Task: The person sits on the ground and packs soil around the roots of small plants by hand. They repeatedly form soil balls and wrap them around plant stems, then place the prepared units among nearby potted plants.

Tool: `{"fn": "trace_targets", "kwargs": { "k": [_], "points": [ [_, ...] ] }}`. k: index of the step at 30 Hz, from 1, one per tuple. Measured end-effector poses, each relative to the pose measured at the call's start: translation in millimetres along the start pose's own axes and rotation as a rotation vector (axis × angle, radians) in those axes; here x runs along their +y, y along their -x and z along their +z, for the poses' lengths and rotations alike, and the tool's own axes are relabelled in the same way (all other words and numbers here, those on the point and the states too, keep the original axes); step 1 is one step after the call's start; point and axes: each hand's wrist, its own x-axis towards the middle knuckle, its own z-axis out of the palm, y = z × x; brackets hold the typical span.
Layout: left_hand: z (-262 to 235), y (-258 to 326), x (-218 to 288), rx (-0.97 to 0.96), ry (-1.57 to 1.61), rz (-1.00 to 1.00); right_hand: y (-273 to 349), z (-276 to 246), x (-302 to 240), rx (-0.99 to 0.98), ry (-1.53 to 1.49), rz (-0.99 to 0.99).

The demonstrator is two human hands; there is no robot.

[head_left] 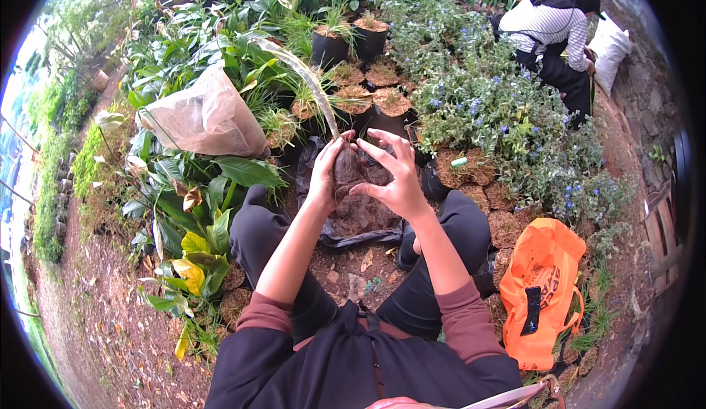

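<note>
My left hand (329, 172) is wrapped round the side of a brown, oval root ball (348, 175). From its top a long, pale grey-green leaf (305, 73) rises and bends away to the left. My right hand (393, 175) faces the ball from the right, fingers spread and curved, the thumb tip close to its side; whether it touches I cannot tell. Below both hands lies a heap of brown fibrous soil (365, 216) in an opened black plastic bag (340, 242), between my bent knees.
Black pots (329, 49) with fibre-topped soil stand ahead. Leafy plants (193, 214) and a translucent plastic bag (209, 115) are at left, blue-flowered plants (471, 93) and an orange bag (540, 291) at right. Far right, a person (548, 38) bends beside a white sack (609, 50).
</note>
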Motion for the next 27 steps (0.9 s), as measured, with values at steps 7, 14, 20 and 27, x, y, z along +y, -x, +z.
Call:
{"fn": "trace_targets", "kwargs": {
  "k": [7,14,20,27],
  "points": [
    [4,3,-1,0.022,0.068,-0.013,2,6,-2,-0.021,-0.086,0.053],
    [11,-2,-8,-0.061,0.308,0.020,2,32,-9,0.293,-0.460,0.130],
    [10,1,-31,0.050,-0.265,0.189,5,50,-11,0.300,-0.125,0.050],
    [12,7,-29,0.072,-0.266,0.126,5,49,-11,0.267,-0.345,0.132]
  ]
}}
